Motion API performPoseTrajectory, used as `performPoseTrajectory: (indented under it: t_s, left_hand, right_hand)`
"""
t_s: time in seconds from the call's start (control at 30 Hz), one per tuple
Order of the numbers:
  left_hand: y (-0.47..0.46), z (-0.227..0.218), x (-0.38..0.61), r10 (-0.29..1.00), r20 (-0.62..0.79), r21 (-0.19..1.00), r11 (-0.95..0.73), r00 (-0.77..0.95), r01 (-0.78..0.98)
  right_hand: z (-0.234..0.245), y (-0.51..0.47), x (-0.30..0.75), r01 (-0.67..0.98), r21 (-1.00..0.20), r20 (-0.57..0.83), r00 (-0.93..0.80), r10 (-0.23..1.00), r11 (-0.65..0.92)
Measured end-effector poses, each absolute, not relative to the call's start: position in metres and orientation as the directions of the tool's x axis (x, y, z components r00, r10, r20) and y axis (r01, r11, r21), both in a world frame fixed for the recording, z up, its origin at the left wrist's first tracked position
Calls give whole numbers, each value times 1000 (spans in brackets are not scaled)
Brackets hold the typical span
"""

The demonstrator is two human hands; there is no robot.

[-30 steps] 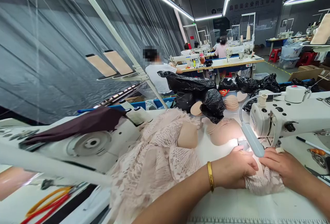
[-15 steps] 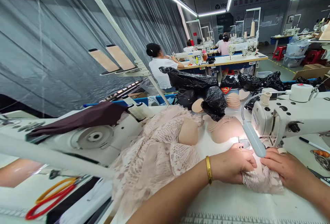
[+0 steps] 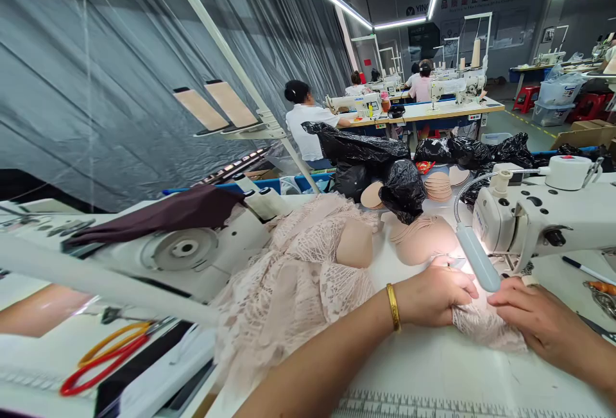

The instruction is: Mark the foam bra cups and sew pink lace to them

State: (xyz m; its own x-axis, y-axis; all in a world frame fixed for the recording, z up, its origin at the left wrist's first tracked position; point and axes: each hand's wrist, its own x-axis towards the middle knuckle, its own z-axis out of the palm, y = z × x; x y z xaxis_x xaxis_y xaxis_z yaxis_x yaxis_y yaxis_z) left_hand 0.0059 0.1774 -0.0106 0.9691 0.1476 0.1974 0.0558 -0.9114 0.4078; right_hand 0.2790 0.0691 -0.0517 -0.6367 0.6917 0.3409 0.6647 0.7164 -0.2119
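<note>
A piece of pale pink lace fabric (image 3: 488,328) lies under the head of a white sewing machine (image 3: 524,212). My left hand (image 3: 436,293), below a gold bracelet, is closed on the fabric's left edge, thumb and fingers pressed together. From the right, my right hand (image 3: 534,315) grips the same lace, its fingers close to the needle area. A grey lamp (image 3: 479,257) on a bendy neck hangs over the work and hides the needle. Beyond my left hand rest beige bra cups (image 3: 426,241). Left of it spreads a heap of cream lace (image 3: 289,296).
Black plastic bags (image 3: 360,148) and stacked cups (image 3: 437,187) stand behind. Red and orange-handled scissors (image 3: 106,357) lie at left, near a second machine under dark cloth (image 3: 158,212). A thread stand (image 3: 235,129) rises there. Co-workers (image 3: 308,122) sit farther back.
The view has shifted slightly, so most things sit a little farther right. Both hands keep hold of the lace, which lies a bit flatter and farther in under the machine.
</note>
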Motion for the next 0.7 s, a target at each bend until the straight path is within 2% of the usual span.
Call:
performPoseTrajectory:
  t_s: [0.13,0.3,0.4,0.6,0.7]
  left_hand:
    - [174,-12,5,130,218,399,-916,967,33]
    - [174,-15,6,97,279,365,-931,955,-12]
    - [178,-17,7,100,309,316,-949,946,-3]
    - [179,-10,9,137,200,130,-985,970,112]
    - [179,-10,10,135,198,53,-990,971,127]
  right_hand:
    - [-31,60,273,560,-355,271,-705,655,749]
    - [-17,54,265,491,-479,286,-696,658,728]
    - [-22,54,266,508,-480,304,-668,679,715]
    - [-40,55,272,558,-403,318,-658,682,726]
    - [-46,56,275,596,-357,339,-635,694,720]
